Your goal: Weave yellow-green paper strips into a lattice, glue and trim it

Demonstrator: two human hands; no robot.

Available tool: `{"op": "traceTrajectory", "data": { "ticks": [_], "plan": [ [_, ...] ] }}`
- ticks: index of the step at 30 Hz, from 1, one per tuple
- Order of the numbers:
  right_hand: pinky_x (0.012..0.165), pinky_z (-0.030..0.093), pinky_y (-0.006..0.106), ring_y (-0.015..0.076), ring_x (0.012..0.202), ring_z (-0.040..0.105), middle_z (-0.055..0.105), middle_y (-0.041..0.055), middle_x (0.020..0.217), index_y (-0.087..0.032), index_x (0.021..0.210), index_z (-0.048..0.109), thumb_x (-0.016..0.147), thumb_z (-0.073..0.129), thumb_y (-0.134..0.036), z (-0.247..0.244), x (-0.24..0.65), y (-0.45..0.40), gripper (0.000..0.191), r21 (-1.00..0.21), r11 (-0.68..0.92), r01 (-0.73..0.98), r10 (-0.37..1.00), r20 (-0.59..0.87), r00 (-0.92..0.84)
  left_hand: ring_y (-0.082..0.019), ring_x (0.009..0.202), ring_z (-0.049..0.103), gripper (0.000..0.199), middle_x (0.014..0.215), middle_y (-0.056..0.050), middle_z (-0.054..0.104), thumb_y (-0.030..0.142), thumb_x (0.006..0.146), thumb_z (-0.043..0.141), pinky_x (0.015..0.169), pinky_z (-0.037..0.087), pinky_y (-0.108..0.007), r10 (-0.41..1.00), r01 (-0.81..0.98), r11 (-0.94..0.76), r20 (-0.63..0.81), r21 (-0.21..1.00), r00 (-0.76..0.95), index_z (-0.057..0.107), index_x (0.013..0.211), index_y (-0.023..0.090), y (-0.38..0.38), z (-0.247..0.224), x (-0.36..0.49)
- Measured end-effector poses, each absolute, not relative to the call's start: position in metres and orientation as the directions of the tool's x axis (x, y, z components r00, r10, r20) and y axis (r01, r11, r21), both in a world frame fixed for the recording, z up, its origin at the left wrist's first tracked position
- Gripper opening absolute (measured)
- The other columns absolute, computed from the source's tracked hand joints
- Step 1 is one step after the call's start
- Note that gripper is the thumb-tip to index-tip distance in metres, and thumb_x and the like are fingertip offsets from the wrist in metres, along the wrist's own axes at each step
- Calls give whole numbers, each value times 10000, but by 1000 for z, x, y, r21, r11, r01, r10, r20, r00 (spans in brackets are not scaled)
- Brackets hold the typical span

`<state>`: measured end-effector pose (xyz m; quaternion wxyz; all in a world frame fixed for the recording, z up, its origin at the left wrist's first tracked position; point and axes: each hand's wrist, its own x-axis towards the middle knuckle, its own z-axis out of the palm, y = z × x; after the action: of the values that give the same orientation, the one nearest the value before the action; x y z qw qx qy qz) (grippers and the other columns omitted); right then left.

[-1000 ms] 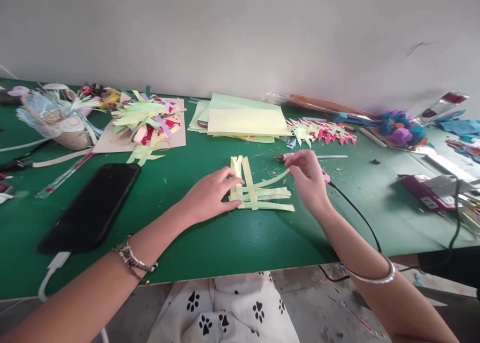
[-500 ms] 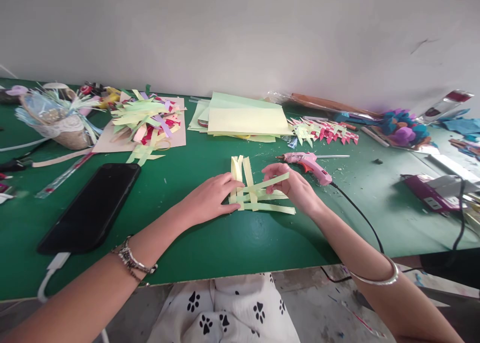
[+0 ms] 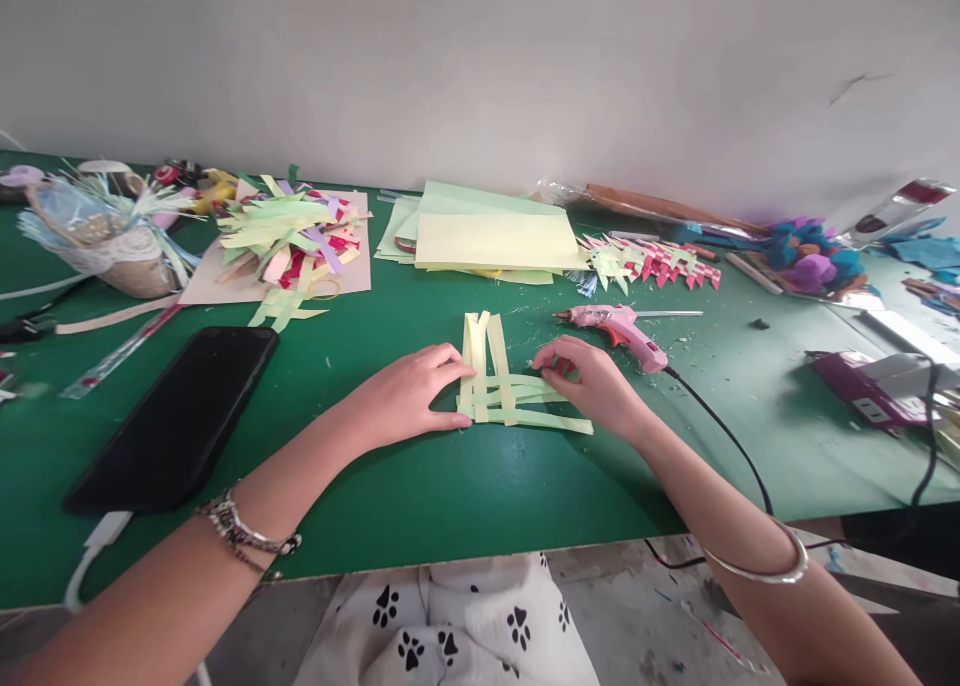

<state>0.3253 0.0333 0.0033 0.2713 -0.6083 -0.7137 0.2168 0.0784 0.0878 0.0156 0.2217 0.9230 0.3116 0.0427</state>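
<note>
Pale yellow and green paper strips [image 3: 508, 398] cross one another in a partial weave on the green table. At their left edge rests my left hand [image 3: 420, 391], thumb and fingers apart, with the fingertips touching the strips. My right hand [image 3: 585, 381] is at the right side, its fingers curled over the strips' right ends; what its fingertips hold is partly hidden. Just behind my right hand lies a pink glue gun [image 3: 619, 331].
A black phone [image 3: 176, 421] with a white cable lies left. Behind are a pile of paper strips [image 3: 289, 231], paper sheets [image 3: 495, 236], a woven red-and-green piece [image 3: 652, 261] and a wrapped basket [image 3: 112, 236]. A purple box [image 3: 862, 391] is right.
The raised green strip at my right hand has come down flat across the upright strips. My right hand has turned palm down over it, and my left hand has shifted slightly left.
</note>
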Motion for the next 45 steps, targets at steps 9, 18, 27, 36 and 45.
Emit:
{"op": "traceTrajectory", "data": {
  "ticks": [9,18,27,36,45],
  "plan": [
    [798,397,363,180,868,544,561,63,938,-212,959,559,857,375,-147,7,319,30,220,-392,379,838,925,192,-329,-225,910,545,424,1102,-80,520,516,822,492,743,453,-326,570,517,-751,7,411,822,555,1117,218,87,10,74],
    [914,292,462,236,985,499,529,89,1106,-253,1125,507,841,464,-452,19,314,20,350,-325,499,803,865,137,-482,-222,967,523,375,1105,-67,538,468,829,506,800,444,-335,539,457,-756,49,467,841,545,1117,232,88,9,73],
    [890,334,418,214,971,518,536,78,1093,-254,1079,531,827,517,-375,19,313,22,280,-350,517,781,840,35,-541,-204,924,530,312,1062,-66,544,435,851,489,745,455,-303,535,448,-730,25,516,844,565,1067,223,86,14,73],
    [867,364,393,203,969,501,540,73,1094,-258,993,586,849,502,-325,17,314,27,179,-449,503,739,832,18,-555,-197,889,533,265,1002,-52,558,433,838,516,720,447,-296,517,426,-730,24,534,856,567,980,214,88,15,73],
    [867,379,369,181,943,494,534,60,1057,-263,959,610,862,493,-292,13,313,31,155,-498,483,720,837,23,-546,-172,811,543,180,941,-43,552,369,854,513,657,440,-266,485,413,-768,24,489,874,571,899,205,88,16,66]
  ]
}}
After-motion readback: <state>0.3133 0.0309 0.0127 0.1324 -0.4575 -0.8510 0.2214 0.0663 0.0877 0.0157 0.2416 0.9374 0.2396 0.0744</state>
